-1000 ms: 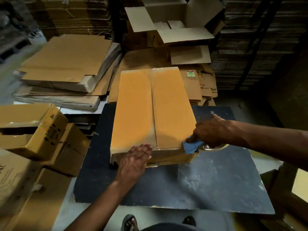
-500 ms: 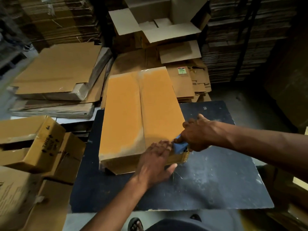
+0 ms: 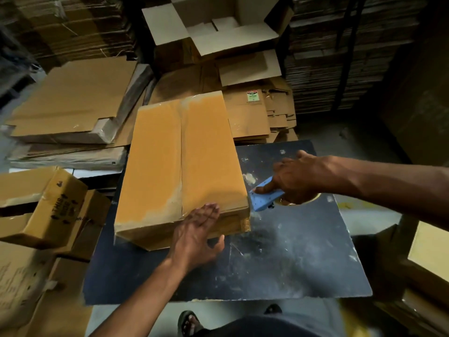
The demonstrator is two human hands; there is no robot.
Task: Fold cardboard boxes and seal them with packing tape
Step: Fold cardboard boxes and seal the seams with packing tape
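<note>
Stacks of flattened cardboard (image 3: 345, 52) fill the dim back and right of the storeroom, reaching out of frame at the top. Nearer, on the left, a wrapped bundle of flat sheets (image 3: 73, 100) lies tilted on more piles, and behind the work area an open carton (image 3: 213, 27) stands with its pale flaps spread. A dark, scuffed tabletop (image 3: 279, 259) takes up the lower middle, with pale smears across it. On its far left part lies the folded cardboard box (image 3: 179, 161), long and orange-brown on top, its two top flaps meeting in a seam down the middle; clear tape glints at the far end and near end of that seam. To the left of the table, printed brown boxes (image 3: 48, 210) are heaped at angles. The left hand (image 3: 196, 234) lies flat with straight fingers on the near end of the box, fingertips on the top edge just right of the seam and thumb spread out over the tabletop. The right hand (image 3: 296, 178) is just beside the box's near right corner, fingers curled round a blue tape dispenser (image 3: 263, 197), forefinger stretched along its top. The dispenser's front end sits close against the box corner; whether it touches is unclear. A sandalled foot (image 3: 189, 322) shows at the bottom edge.
</note>
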